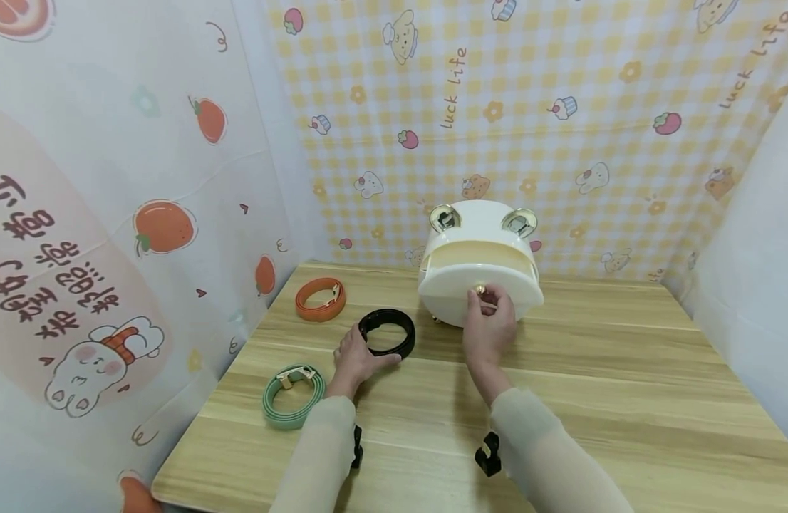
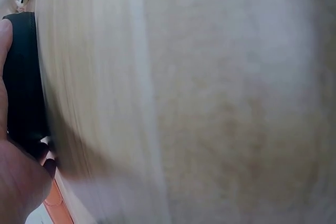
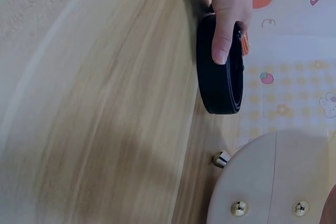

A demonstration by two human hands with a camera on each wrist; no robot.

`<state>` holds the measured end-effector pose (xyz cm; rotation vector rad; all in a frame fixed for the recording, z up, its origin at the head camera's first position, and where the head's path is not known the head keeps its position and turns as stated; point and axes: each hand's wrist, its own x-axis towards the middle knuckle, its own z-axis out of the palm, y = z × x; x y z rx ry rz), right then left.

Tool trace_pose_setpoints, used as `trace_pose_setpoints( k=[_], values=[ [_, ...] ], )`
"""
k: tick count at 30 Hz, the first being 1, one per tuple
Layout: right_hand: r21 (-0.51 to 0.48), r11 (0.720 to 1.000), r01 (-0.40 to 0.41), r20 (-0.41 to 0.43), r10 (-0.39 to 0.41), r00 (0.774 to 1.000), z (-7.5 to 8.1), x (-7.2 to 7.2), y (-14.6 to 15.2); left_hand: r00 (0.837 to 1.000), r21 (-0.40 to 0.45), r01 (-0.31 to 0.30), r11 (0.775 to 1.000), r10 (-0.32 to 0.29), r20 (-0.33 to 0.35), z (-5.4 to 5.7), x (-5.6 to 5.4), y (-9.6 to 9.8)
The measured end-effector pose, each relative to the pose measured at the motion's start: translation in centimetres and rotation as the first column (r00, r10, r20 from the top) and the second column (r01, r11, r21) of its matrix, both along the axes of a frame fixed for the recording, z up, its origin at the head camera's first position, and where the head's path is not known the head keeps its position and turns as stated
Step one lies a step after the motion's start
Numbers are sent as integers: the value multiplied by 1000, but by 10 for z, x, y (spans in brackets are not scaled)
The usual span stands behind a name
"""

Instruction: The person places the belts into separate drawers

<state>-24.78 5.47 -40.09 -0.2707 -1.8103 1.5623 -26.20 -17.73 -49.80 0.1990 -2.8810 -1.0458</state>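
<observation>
A coiled black belt [image 1: 403, 345] lies on the table, and my left hand [image 1: 357, 360] holds it at its near left side, thumb along the front and fingers at the left. In the right wrist view the thumb presses the outer face of the coil [image 3: 212, 87]. My right hand [image 1: 490, 328] pinches the small gold knob [image 1: 480, 289] on the front of a white rounded box's drawer [image 1: 445, 288]. That drawer stands partly pulled out, with a cream interior showing. Two gold-rimmed round ornaments top the box [image 1: 477, 214].
A coiled orange belt [image 1: 308, 313] lies at the back left of the wooden table [image 1: 599, 399]. Nearer, beside the left forearm, is a coiled green belt [image 1: 270, 410] with a gold buckle. Patterned cloth [image 1: 529, 157] hangs behind the table and at its left.
</observation>
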Motion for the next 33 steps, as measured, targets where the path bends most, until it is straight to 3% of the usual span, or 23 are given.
trace_pose_setpoints(
  k=[17,33],
  values=[
    [-58,998,-28,-28,26,999,-7,16,-3,1000,-9,12,1000,-13,-22,9,5,-1],
    [-78,996,-43,-38,40,998,-11,33,-7,1000,-9,22,1000,-22,-7,10,7,-1]
  ],
)
